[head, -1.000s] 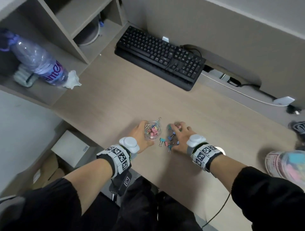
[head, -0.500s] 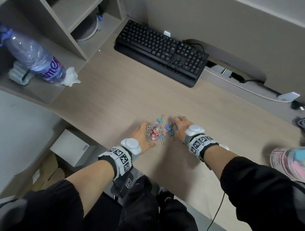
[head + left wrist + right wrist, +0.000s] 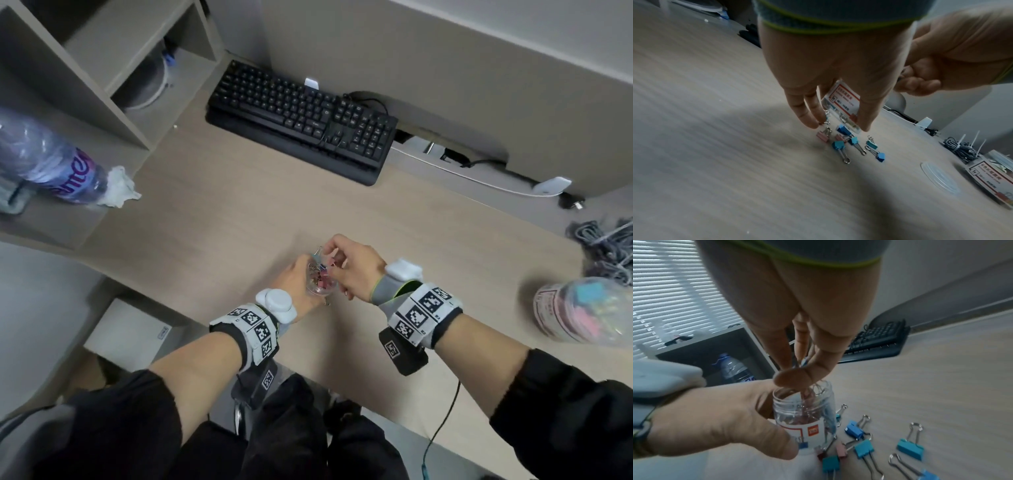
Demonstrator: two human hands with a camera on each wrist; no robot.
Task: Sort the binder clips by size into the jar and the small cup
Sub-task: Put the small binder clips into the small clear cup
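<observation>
My left hand (image 3: 838,125) grips the small clear cup (image 3: 803,415), which stands on the desk with several pink and other small clips inside. Right over the cup's mouth, my right hand (image 3: 797,369) pinches a small binder clip (image 3: 804,361) between thumb and fingers. Several blue and pink binder clips (image 3: 863,448) lie loose on the desk just right of the cup. In the head view they are mostly hidden under my right hand (image 3: 323,251). The larger jar (image 3: 582,311), holding coloured clips, stands far right near the desk's front edge.
A round clear lid (image 3: 939,177) lies on the desk between the clips and the jar. A black keyboard (image 3: 301,120) sits at the back, a bundle of grey cables (image 3: 606,243) at the far right. A water bottle (image 3: 44,161) lies on the left shelf.
My right hand has lifted off the clip pile and moved left over the cup, with a clip pinched in it. The left hand has kept its grip on the cup.
</observation>
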